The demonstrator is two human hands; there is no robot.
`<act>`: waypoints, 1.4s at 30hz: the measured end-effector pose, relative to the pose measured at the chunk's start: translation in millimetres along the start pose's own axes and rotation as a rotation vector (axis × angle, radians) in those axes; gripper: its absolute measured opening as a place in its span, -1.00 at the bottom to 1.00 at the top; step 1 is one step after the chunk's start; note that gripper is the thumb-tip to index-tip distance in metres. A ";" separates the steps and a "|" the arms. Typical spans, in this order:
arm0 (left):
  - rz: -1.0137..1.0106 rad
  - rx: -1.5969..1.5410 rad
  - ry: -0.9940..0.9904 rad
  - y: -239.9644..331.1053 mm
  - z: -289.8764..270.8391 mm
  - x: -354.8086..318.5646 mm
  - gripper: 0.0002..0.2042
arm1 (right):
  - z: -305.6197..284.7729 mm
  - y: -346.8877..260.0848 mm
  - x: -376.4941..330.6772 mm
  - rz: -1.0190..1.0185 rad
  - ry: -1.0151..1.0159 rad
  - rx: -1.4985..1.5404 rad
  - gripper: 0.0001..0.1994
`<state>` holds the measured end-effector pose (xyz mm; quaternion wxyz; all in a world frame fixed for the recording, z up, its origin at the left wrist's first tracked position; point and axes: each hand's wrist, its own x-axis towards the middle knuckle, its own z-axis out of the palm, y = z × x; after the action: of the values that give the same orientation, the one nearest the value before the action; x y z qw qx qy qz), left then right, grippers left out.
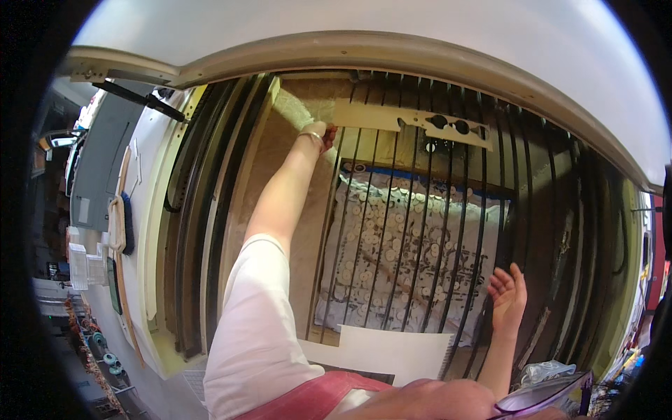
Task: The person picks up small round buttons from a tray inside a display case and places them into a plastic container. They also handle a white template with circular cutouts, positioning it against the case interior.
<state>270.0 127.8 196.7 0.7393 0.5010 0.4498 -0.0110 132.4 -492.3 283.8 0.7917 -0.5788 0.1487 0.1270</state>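
Observation:
My left hand (pixel 323 136), its arm stretched far forward, is closed on the left end of a flat, cream-coloured plate (pixel 378 117) with round and notched cut-outs toward its right end. The plate lies across the far part of a row of dark parallel bars (pixel 383 231). My right hand (pixel 509 297) is over the right side of the bars, palm turned inward, fingers apart and slightly curled, holding nothing. Beneath the bars, a light liner (pixel 336 280) is strewn with many small round discs and scraps.
A raised pale cover with a metal rim (pixel 392 43) arches over the far side. Nearer me is a white sheet (pixel 395 350). At left, a blue-bristled brush (pixel 127 224) and a wooden stick (pixel 128 315) lie on a white ledge. A purple-edged pouch (pixel 542 399) is at lower right.

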 end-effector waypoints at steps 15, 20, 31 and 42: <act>0.580 0.787 0.412 23.1 75.4 33.7 -0.58 | -23.8 94.8 -68.3 -0.255 0.217 -0.806 -0.51; 0.888 1.047 0.370 9.3 86.2 27.8 -0.64 | -27.8 105.8 -69.9 -0.208 0.231 -0.835 -0.49; 0.903 1.198 0.366 12.9 87.3 34.5 -0.64 | -35.0 120.5 -68.8 -0.239 0.217 -0.747 -0.50; 0.937 1.186 0.409 11.3 92.6 51.9 -0.64 | -31.5 120.3 -70.4 -0.222 0.215 -0.741 -0.49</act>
<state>366.7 86.5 178.5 0.1779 0.9421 0.2376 0.1562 19.7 -488.6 196.0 0.5183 -0.8475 0.1114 0.0242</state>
